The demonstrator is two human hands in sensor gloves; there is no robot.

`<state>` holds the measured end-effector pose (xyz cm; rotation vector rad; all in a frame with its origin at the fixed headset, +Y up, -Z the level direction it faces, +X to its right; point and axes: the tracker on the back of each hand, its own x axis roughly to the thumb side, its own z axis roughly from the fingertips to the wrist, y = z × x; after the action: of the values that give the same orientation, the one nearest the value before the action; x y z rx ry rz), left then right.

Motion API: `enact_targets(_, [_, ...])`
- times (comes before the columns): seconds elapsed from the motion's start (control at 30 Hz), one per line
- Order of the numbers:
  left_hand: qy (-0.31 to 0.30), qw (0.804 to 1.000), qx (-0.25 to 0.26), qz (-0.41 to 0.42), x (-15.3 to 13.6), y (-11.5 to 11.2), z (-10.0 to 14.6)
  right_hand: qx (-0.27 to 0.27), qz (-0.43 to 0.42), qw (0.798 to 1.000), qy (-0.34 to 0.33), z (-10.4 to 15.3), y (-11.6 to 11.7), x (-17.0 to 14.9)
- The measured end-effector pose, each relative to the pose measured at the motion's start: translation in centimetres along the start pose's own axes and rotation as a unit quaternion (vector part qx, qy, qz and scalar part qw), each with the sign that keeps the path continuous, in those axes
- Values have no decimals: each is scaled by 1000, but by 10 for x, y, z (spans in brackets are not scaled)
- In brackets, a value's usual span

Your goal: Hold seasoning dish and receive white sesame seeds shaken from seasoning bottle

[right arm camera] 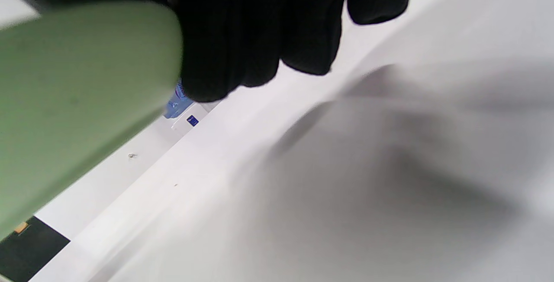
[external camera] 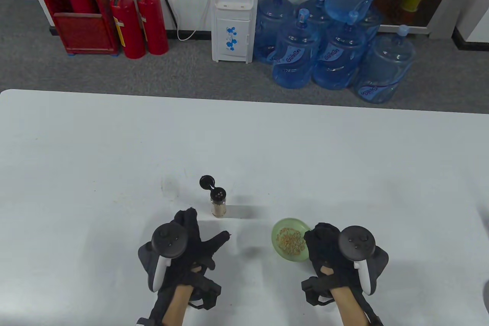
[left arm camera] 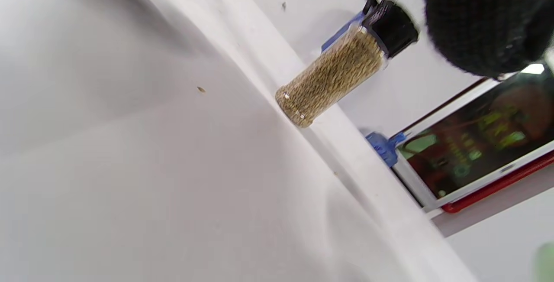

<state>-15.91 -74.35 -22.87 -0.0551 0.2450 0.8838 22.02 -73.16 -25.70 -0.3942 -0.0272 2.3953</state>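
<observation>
The seasoning bottle (external camera: 219, 202) stands upright on the white table (external camera: 114, 158), its black flip cap hinged open behind the shaker top, and it serves as the landmark here. Just to its near left, the left hand (external camera: 187, 242) hovers with fingers spread apart and holding nothing, thumb pointing toward the space in front of the bottle. To the bottle's near right, well apart from it, the green seasoning dish (external camera: 290, 240) carries a heap of sesame seeds (external camera: 291, 239); the right hand (external camera: 328, 249) grips the dish at its right rim, and the right wrist view shows the gloved fingers (right arm camera: 242, 43) curled under the dish's underside, which seems lifted off the table. Judging by the seeds already in the dish, the receiving looks largely done. To finish well, the dish should be kept level and steady, without tilting toward the bottle, since the seeds are loose and the dish is shallow. If more shaking is wanted, the left hand would wrap the bottle's clear body below the cap and bring it over the dish centre
</observation>
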Motion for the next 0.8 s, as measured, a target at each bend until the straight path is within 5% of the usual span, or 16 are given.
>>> enact_targets(0.2, [-39, 993, 104, -33, 3, 11, 19, -10, 15, 1000, 24, -5, 4, -9])
enact_targets(0.5, [-38, 990, 137, -23, -3, 20, 17, -63, 51, 994, 71, -46, -8, 16])
enact_targets(0.8, [-53, 988, 141, -36, 2, 17, 20, -69, 107, 986, 104, -77, 22, 23])
